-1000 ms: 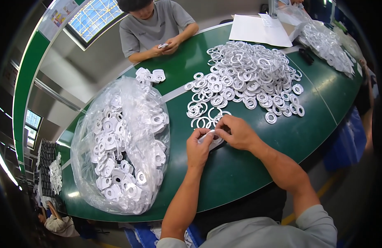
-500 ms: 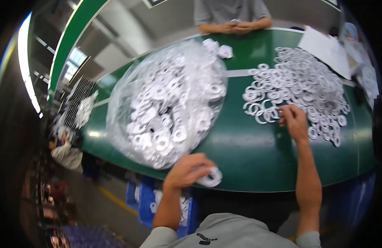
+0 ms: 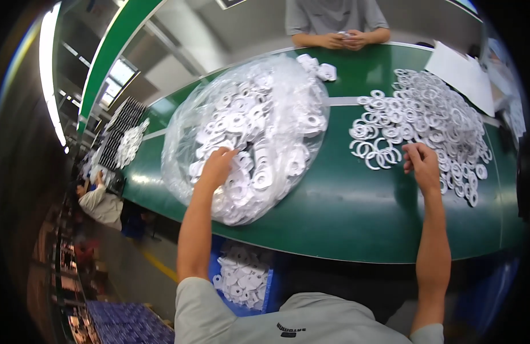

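- In the head view, our left hand (image 3: 219, 165) reaches down over the open middle of a clear plastic bag (image 3: 178, 146), its fingertips among the white pieces (image 3: 261, 179) there; the back of the hand hides the pinch, so we cannot tell whether it has closed on one.
- Our right hand (image 3: 424, 166) hovers above the green table (image 3: 345, 212), fingers loosely bent, with a narrow gap between them.
- The white pieces lie under, around and to the right of our left fingertips, heaped at many angles; they are flat plates, many with a round hole, and just right of the grip several overlap in a short row.
- Just left of our right fingertips lie loose rings (image 3: 377, 153), slim and pale, some of them looking like open arcs.
- Beyond and to the right of that same hand spreads a dense heap of rings (image 3: 442, 112), overlapping and tangled, whitish grey.
- Below our left hand, nearer our body and lower than the table edge, a blue bin (image 3: 270, 286) holds more flat white parts (image 3: 240, 276).
- Farther out, across the table between our two hands, we see a co-worker's hands (image 3: 346, 40) held together around something small.
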Demonstrator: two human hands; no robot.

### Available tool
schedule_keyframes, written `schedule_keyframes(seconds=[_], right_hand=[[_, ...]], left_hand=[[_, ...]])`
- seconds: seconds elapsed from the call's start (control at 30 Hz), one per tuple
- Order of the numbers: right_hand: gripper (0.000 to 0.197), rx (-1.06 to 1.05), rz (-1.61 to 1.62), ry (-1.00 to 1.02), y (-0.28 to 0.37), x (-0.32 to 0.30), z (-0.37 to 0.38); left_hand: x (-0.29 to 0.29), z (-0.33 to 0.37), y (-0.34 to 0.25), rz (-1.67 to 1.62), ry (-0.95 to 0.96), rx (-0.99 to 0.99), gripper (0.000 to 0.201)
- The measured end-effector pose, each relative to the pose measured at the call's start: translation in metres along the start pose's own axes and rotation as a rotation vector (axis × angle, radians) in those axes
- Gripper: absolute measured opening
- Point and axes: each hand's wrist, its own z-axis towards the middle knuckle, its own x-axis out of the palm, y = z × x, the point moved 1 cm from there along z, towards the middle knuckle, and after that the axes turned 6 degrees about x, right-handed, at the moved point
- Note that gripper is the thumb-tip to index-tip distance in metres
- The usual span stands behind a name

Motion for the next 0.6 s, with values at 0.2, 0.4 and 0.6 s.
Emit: schedule_keyframes(seconds=[0.2, 0.4, 0.6], right_hand=[[0.025, 0.034, -0.011, -0.098, 0.001, -0.013, 0.017], [0.024, 0.013, -0.105, -0.281, 0.018, -0.043, 0.010], [0.024, -0.153, -0.580, -0.458, 0.008, -0.070, 0.008]], left_hand=[[-0.056, -0.003, 0.032, 0.086, 0.151, -0.143, 0.025], [-0.091, 0.018, -0.049, -0.808, -0.630, -0.325, 0.041], [0.022, 0.092, -0.218, -1.657, -0.412, -0.314, 0.037]])
